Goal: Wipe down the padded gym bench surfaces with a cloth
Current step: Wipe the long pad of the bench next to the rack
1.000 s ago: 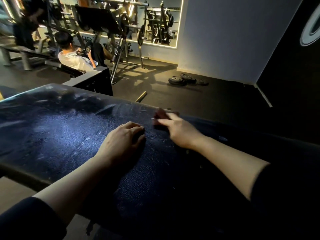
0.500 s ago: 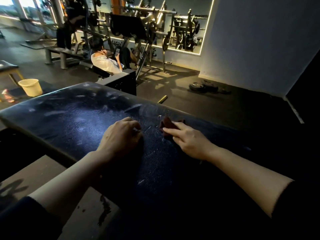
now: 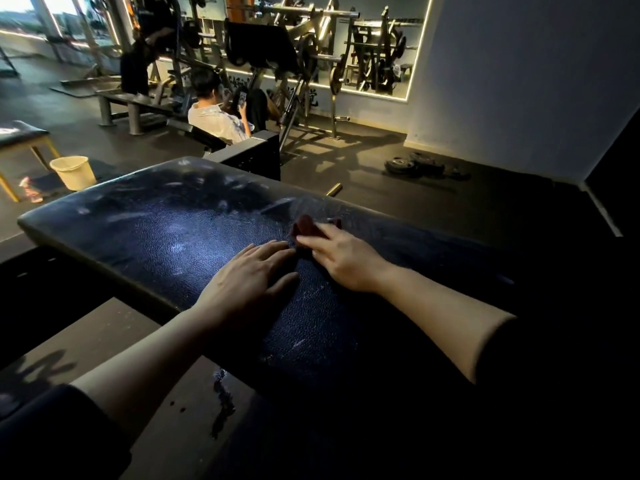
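While left hand (image 3: 251,271) rests, right hand (image 3: 341,252) presses cloth (image 3: 304,228)

Dark blue pebbled bench pad (image 3: 166,237) with whitish smears; dark red cloth (image 3: 304,226); pale cream bucket (image 3: 73,172)

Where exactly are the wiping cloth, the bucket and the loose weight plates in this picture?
cloth (image 3: 304,226): head view, on the reddish fold above the fingers.
bucket (image 3: 74,174): head view, on its pale side wall.
weight plates (image 3: 401,165): head view, on the nearest plate's face.
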